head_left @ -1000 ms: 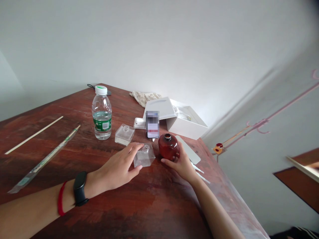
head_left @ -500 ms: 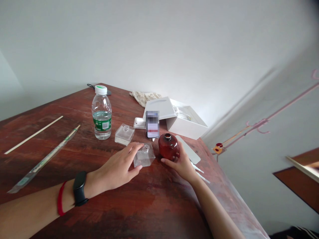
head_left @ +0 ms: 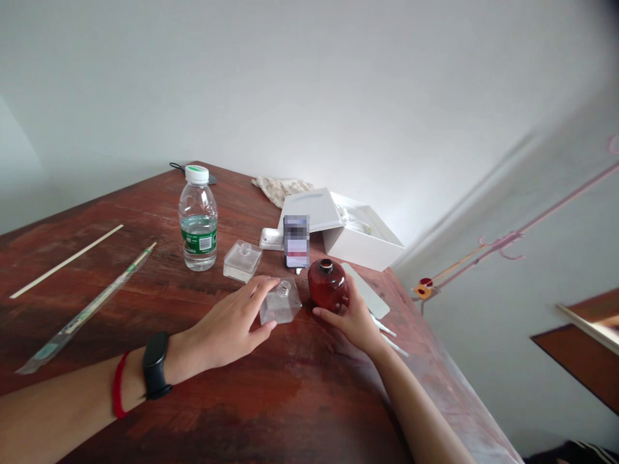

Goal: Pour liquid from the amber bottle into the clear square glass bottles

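Note:
My left hand (head_left: 227, 319) lies on the reddish-brown wooden table (head_left: 290, 393), its fingers and thumb on either side of a clear square glass bottle (head_left: 280, 306) with a small neck. The bottle stands upright on the wood. My right hand (head_left: 353, 319) curls around the lower right side of a round red glass bottle (head_left: 327, 287), which has a dark rim at its open top. The fingers hide part of that bottle. A black wristband and a red cord circle my left wrist.
A second clear square bottle (head_left: 242, 261) and a green-labelled water bottle (head_left: 198, 222) stand beyond my hands. Further back are an upright phone (head_left: 296, 241), an open white box (head_left: 362, 235), and a crumpled cloth (head_left: 280, 190). Thin sticks lie at left; the table edge runs along the right.

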`<act>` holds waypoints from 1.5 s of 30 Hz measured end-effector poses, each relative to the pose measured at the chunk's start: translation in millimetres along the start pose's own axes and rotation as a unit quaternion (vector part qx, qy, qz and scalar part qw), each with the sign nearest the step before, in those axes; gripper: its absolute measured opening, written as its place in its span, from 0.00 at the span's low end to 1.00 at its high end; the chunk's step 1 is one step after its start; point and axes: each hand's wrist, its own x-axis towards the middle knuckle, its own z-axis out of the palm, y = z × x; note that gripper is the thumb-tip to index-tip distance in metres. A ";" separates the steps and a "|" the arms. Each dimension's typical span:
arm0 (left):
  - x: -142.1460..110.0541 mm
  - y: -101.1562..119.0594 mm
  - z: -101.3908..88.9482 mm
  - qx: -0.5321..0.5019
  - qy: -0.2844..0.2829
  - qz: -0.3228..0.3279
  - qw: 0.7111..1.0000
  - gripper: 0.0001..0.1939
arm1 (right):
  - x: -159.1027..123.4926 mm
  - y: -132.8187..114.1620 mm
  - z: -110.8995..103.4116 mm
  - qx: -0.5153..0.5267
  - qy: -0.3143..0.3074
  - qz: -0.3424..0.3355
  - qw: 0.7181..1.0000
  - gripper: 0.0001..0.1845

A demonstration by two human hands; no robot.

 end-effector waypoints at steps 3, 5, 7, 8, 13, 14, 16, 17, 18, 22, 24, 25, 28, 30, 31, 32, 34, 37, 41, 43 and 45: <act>-0.2 0.7 -0.4 -0.008 0.008 0.003 1.000 0.31 | 0.3 -0.5 0.1 0.007 -0.002 -0.001 1.000 0.55; -0.4 1.3 -1.0 -0.012 0.012 0.004 1.000 0.31 | 0.4 -0.4 -0.2 0.006 -0.002 -0.002 1.000 0.54; -0.4 1.7 -1.6 -0.012 0.012 0.005 1.000 0.31 | 0.4 0.2 -0.8 0.001 -0.001 0.000 1.000 0.55; -0.5 1.8 -1.9 -0.011 0.010 0.006 1.000 0.31 | 0.5 0.6 -1.0 0.000 -0.002 0.000 1.000 0.55; -0.7 2.0 -1.8 -0.015 0.015 0.005 1.000 0.32 | 0.7 2.9 -1.8 -0.004 -0.005 0.001 1.000 0.56; -0.8 2.0 -1.6 -0.016 0.017 0.004 1.000 0.32 | 0.7 3.1 -1.8 -0.005 -0.004 0.001 1.000 0.56; -1.0 2.2 -1.5 -0.014 0.017 0.002 1.000 0.32 | 0.6 3.2 -1.7 -0.006 -0.004 0.002 1.000 0.57; -1.1 2.3 -1.5 -0.013 0.017 0.002 1.000 0.32 | 0.5 2.9 -1.7 -0.008 -0.004 0.000 1.000 0.57; -1.1 2.4 -1.6 -0.012 0.016 0.002 1.000 0.32 | 0.5 2.5 -1.6 -0.010 -0.003 -0.002 1.000 0.57; -1.0 2.6 -2.1 -0.010 0.012 0.007 1.000 0.31 | 0.4 0.5 -1.0 -0.010 0.002 -0.010 1.000 0.57; -0.9 2.5 -2.2 -0.006 0.009 0.008 1.000 0.31 | 0.4 -0.2 -0.6 -0.005 0.002 -0.010 1.000 0.56; -0.8 2.5 -2.3 -0.005 0.007 0.008 1.000 0.31 | 0.4 -0.4 -0.5 -0.004 0.002 -0.010 1.000 0.55; -0.7 2.6 -2.6 -0.009 0.008 0.006 1.000 0.32 | 0.4 -0.2 -0.2 -0.006 0.006 -0.007 1.000 0.54; -0.7 2.8 -2.7 -0.011 0.010 0.005 1.000 0.32 | 0.4 0.2 -0.2 -0.006 0.004 -0.005 1.000 0.54; -0.8 2.8 -2.7 -0.010 0.010 0.005 1.000 0.32 | 0.4 0.4 -0.2 -0.004 0.002 -0.004 1.000 0.54; -0.8 2.8 -2.7 -0.009 0.010 0.005 1.000 0.31 | 0.4 0.4 -0.3 -0.003 0.001 -0.004 1.000 0.54; -0.9 2.8 -2.4 -0.010 0.011 0.004 1.000 0.31 | 0.3 0.4 -0.3 0.000 0.000 -0.003 1.000 0.54; -0.9 2.6 -2.0 -0.016 0.016 0.003 1.000 0.31 | 0.2 0.5 -0.4 -0.003 0.001 -0.001 1.000 0.54; -0.7 2.9 -2.4 -0.018 0.016 0.005 1.000 0.32 | 0.7 2.3 -0.9 -0.006 0.002 -0.005 1.000 0.56; -0.7 2.9 -2.7 -0.014 0.014 0.006 1.000 0.31 | 0.9 3.3 -1.2 -0.005 0.000 -0.006 1.000 0.56; -0.7 2.8 -2.8 -0.011 0.010 0.006 1.000 0.31 | 1.0 3.6 -1.2 -0.002 -0.002 -0.003 1.000 0.56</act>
